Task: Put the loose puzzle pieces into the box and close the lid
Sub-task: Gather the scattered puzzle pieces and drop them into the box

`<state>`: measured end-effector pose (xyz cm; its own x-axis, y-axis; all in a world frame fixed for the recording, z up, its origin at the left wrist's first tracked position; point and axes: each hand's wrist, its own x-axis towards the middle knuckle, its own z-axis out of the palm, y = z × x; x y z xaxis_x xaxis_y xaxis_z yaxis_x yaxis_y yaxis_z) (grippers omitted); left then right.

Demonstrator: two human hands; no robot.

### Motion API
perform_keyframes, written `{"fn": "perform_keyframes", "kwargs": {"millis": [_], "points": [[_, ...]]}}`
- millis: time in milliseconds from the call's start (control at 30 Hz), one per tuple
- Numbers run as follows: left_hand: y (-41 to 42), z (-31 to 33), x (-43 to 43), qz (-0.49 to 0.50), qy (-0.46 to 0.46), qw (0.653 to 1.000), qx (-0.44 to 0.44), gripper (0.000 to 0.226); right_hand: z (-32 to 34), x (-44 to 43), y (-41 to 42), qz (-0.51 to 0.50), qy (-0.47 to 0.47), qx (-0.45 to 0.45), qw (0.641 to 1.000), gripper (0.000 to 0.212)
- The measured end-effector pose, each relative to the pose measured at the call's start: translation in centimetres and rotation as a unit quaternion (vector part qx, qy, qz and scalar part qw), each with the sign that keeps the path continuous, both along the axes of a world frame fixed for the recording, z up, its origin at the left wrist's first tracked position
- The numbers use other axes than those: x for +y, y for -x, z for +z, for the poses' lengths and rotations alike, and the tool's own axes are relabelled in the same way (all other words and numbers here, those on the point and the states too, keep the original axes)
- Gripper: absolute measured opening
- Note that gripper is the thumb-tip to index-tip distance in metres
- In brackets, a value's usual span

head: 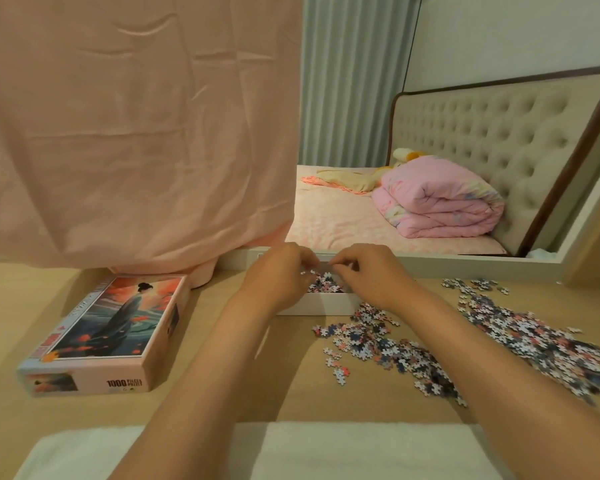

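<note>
A white open box stands at the far middle of the table with puzzle pieces inside. My left hand and my right hand hover together over it, fingers curled and pinched around small pieces. Whether pieces are still in the fingers is hard to tell. Many loose puzzle pieces lie scattered on the table to the right and in front of the box. The printed lid, showing a robed figure and "1000 pieces", lies flat at the left.
A pink cloth hangs down at the back left, touching the table behind the lid. A mirror frame runs along the table's back edge. A white towel covers the near edge.
</note>
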<state>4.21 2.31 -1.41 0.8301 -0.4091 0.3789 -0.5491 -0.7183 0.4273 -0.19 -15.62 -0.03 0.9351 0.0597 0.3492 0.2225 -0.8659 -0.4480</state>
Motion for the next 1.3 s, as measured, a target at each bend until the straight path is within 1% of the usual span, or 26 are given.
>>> {"fn": "perform_keyframes", "kwargs": {"millis": [67,100,167,267,300,367,400,433,500,533,600,633,667,700,733,767,833,867,933,1000,1100,1167,1300], "points": [[1.3,0.4,-0.6,-0.026,-0.023,0.999,0.022,0.014,-0.2,-1.2,1.7,-0.047,0.041,-0.011,0.998,0.020],[1.9,0.4,-1.0,-0.037,-0.041,0.998,0.041,0.014,-0.6,-1.8,2.4,-0.070,0.077,0.006,0.994,0.020],[2.9,0.0,-1.8,-0.049,-0.086,0.992,0.080,0.019,-1.8,-3.1,3.3,-0.089,0.133,0.077,0.984,0.025],[3.9,-1.8,-2.8,-0.080,-0.152,0.980,0.099,0.028,-3.9,-4.2,4.2,-0.043,0.149,0.187,0.970,0.061],[4.3,-2.4,-3.0,-0.097,-0.173,0.975,0.102,0.037,-4.3,-4.4,4.4,-0.017,0.147,0.207,0.967,0.067],[5.1,-3.4,-3.3,-0.119,-0.208,0.964,0.115,0.062,-4.9,-4.7,5.0,0.027,0.144,0.232,0.962,0.070],[5.4,-3.8,-3.4,-0.122,-0.220,0.960,0.121,0.070,-5.0,-4.8,5.2,0.038,0.145,0.236,0.960,0.069],[5.7,-4.0,-3.4,-0.125,-0.229,0.958,0.122,0.073,-5.0,-4.9,5.4,0.043,0.145,0.235,0.960,0.067],[6.0,-4.2,-3.4,-0.136,-0.219,0.960,0.107,0.070,-4.7,-5.2,5.8,0.053,0.128,0.215,0.967,0.059],[6.0,-4.3,-3.4,-0.143,-0.200,0.964,0.099,0.067,-4.5,-5.3,5.9,0.060,0.112,0.202,0.971,0.054],[6.0,-4.0,-3.2,-0.144,-0.159,0.972,0.101,0.065,-4.0,-5.5,6.2,0.069,0.086,0.185,0.977,0.054],[6.0,-3.9,-3.0,-0.133,-0.156,0.973,0.107,0.072,-3.8,-5.6,6.4,0.070,0.087,0.184,0.977,0.060],[6.1,-3.7,-2.7,-0.116,-0.169,0.972,0.114,0.083,-3.6,-5.7,6.5,0.067,0.102,0.189,0.974,0.069],[6.4,-3.5,-2.6,-0.094,-0.200,0.968,0.120,0.095,-3.5,-5.7,6.7,0.061,0.125,0.201,0.970,0.080],[6.7,-3.5,-2.4,-0.072,-0.232,0.963,0.121,0.101,-3.4,-5.7,6.8,0.049,0.152,0.214,0.964,0.090],[6.9,-3.5,-2.4,-0.057,-0.255,0.958,0.120,0.102,-3.5,-5.6,6.9,0.034,0.184,0.224,0.956,0.099],[7.3,-3.5,-2.6,-0.061,-0.259,0.957,0.119,0.094,-4.2,-5.3,7.0,0.007,0.250,0.226,0.942,0.104],[7.4,-3.6,-2.8,-0.069,-0.253,0.958,0.118,0.091,-4.6,-5.2,7.0,0.003,0.267,0.218,0.939,0.103],[7.1,-3.5,-3.3,-0.076,-0.254,0.956,0.124,0.088,-5.1,-5.3,6.9,0.008,0.267,0.201,0.943,0.098],[6.7,-3.2,-3.8,-0.077,-0.259,0.954,0.132,0.082,-5.0,-5.6,6.8,0.021,0.239,0.200,0.950,0.090],[6.4,-2.8,-4.2,-0.096,-0.238,0.957,0.132,0.056,-4.8,-5.4,6.7,0.041,0.186,0.193,0.963,0.073],[6.6,-3.0,-4.6,-0.108,-0.212,0.965,0.112,0.043,-4.8,-5.1,6.6,0.040,0.147,0.190,0.970,0.059],[6.9,-3.4,-5.1,-0.096,-0.158,0.980,0.069,0.034,-4.2,-4.8,6.6,0.034,0.110,0.173,0.978,0.038]]}}
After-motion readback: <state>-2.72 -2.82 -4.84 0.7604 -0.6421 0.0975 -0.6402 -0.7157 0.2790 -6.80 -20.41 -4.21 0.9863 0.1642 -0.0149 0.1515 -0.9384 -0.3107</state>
